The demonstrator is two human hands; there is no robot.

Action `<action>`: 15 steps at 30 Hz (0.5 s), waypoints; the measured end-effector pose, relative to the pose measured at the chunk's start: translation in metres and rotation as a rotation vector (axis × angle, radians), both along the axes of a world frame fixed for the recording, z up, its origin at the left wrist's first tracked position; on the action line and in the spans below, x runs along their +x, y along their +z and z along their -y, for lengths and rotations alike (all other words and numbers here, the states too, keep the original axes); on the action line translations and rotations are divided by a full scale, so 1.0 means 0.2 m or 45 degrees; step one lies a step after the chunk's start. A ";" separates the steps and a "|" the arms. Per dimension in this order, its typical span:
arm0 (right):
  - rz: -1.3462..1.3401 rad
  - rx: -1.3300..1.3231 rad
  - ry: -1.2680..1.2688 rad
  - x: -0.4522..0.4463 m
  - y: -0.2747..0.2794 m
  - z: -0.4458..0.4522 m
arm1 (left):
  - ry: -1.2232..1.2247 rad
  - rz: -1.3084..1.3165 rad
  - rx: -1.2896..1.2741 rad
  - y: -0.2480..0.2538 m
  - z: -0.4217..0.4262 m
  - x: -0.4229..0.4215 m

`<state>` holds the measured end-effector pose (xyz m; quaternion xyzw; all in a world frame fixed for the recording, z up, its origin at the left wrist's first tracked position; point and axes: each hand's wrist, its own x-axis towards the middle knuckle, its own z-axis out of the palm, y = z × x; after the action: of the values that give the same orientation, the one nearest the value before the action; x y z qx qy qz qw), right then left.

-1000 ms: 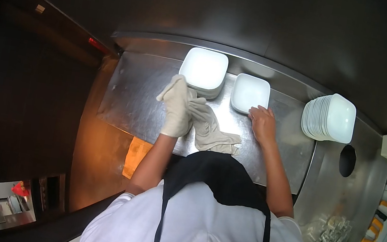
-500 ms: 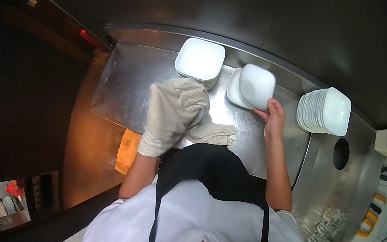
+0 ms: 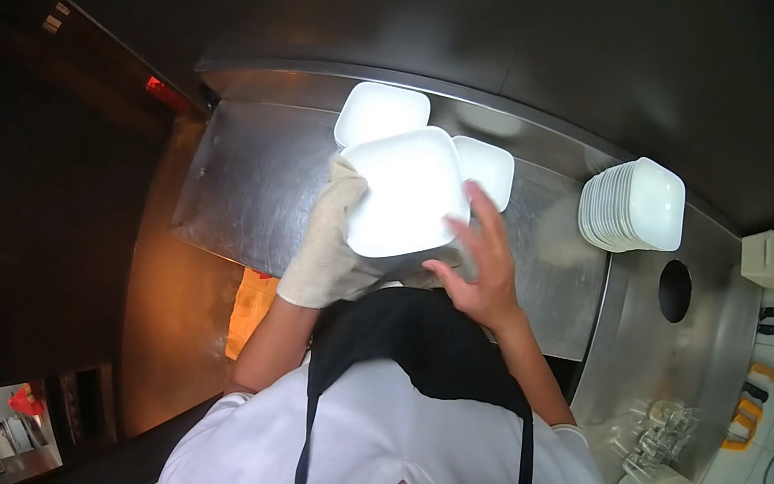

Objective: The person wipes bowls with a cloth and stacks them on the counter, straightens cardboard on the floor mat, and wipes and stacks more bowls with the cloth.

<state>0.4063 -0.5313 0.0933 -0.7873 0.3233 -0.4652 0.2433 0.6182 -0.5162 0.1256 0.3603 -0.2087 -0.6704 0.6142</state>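
Note:
A square white plate point(image 3: 407, 195) with rounded corners is held up in front of my chest. My left hand point(image 3: 331, 223), wrapped in a beige towel point(image 3: 312, 266), grips the plate's left edge through the cloth. At the plate's right edge is my right hand point(image 3: 483, 262), fingers spread and slightly blurred; whether a fingertip touches the rim I cannot tell. Behind the held plate, a stack of white plates point(image 3: 383, 110) stands at the left and another white plate point(image 3: 488, 169) lies at the right, partly hidden.
A tall leaning stack of white plates point(image 3: 634, 205) stands on the steel counter point(image 3: 545, 267) at the right, near a dark round hole point(image 3: 674, 291). Glasses point(image 3: 660, 437) are grouped at lower right. Knives point(image 3: 747, 411) and a cream block point(image 3: 770, 257) line the right edge. An orange cloth point(image 3: 250, 312) hangs at left.
The plate has moved from my right hand at the back pile toward my chest, into the towel-covered left hand. My right hand has let go and its fingers have spread.

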 end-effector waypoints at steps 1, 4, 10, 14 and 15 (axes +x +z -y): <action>0.142 0.117 -0.040 0.00 -0.02 0.02 | 0.017 0.104 -0.036 0.01 -0.02 0.03; 0.204 0.498 0.078 0.03 -0.10 0.11 | -0.022 0.767 -0.162 -0.01 -0.06 0.10; 0.062 1.280 0.600 0.19 -0.22 0.20 | 0.272 -0.010 0.017 0.26 -0.12 0.15; -0.157 1.363 0.764 0.08 -0.39 0.22 | 0.551 0.286 -0.186 0.35 -0.15 0.37; -0.303 1.291 0.736 0.03 -0.42 0.22 | 0.642 0.441 -0.228 0.36 -0.17 0.42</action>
<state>0.4116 -0.5758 0.0092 -0.6757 0.3026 -0.0761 0.6679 0.7014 -0.4831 0.1984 0.4540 -0.2725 -0.4045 0.7457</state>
